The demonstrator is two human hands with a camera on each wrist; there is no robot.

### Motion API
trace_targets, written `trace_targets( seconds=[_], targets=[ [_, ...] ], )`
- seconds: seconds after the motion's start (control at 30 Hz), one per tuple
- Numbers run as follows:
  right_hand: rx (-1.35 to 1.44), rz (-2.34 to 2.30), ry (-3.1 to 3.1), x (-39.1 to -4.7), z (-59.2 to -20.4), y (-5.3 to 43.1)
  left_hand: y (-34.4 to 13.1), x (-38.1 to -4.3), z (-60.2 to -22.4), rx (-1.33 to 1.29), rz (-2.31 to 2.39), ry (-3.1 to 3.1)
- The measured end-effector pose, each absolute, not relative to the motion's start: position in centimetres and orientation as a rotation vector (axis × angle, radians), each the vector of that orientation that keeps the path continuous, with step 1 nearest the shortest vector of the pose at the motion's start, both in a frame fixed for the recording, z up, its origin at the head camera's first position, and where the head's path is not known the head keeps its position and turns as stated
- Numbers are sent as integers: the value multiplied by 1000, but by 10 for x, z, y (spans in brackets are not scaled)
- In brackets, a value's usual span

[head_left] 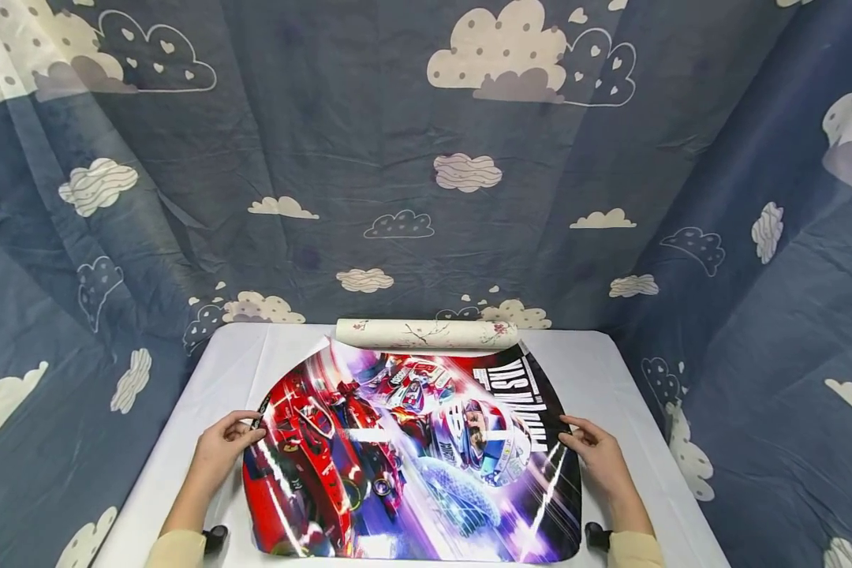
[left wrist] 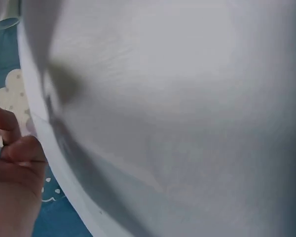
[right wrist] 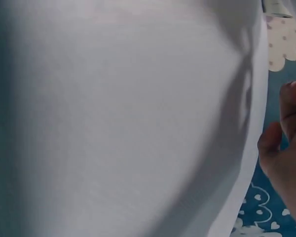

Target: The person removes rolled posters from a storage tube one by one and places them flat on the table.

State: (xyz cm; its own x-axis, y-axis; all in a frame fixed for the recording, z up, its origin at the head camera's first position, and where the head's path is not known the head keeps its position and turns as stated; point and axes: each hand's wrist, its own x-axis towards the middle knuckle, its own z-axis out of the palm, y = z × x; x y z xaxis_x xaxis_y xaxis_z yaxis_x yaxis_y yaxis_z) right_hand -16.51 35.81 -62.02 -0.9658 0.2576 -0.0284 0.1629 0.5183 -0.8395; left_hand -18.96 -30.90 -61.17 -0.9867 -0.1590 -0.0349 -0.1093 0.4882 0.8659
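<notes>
A glossy poster (head_left: 412,465) with red racing cars and a helmeted driver spreads over the white table in the head view, its sides bowed. My left hand (head_left: 216,450) pinches its left edge between thumb and fingers. At the opposite edge, my right hand (head_left: 599,457) pinches it in the same way. Both wrist views are mostly filled by a white surface with a curved edge. There the left hand (left wrist: 17,168) appears at the left border and the right hand (right wrist: 288,133) at the right border, each partly cut off.
Behind the poster, a cream paper roll (head_left: 426,334) with a floral branch print lies across the far side of the white table (head_left: 632,410). Dark blue cloth (head_left: 369,158) with cloud patterns hangs at the back and both sides.
</notes>
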Motion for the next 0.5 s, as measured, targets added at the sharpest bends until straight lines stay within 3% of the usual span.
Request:
trace_targets(
  seconds=[0.3, 0.5],
  targets=[
    [-342, 1052, -2894, -166, -620, 356, -304, -197, -616, 45, -1027, -2997],
    [-203, 749, -2907, -188, -573, 347, -285, -222, -562, -44, -885, -3041]
  ],
)
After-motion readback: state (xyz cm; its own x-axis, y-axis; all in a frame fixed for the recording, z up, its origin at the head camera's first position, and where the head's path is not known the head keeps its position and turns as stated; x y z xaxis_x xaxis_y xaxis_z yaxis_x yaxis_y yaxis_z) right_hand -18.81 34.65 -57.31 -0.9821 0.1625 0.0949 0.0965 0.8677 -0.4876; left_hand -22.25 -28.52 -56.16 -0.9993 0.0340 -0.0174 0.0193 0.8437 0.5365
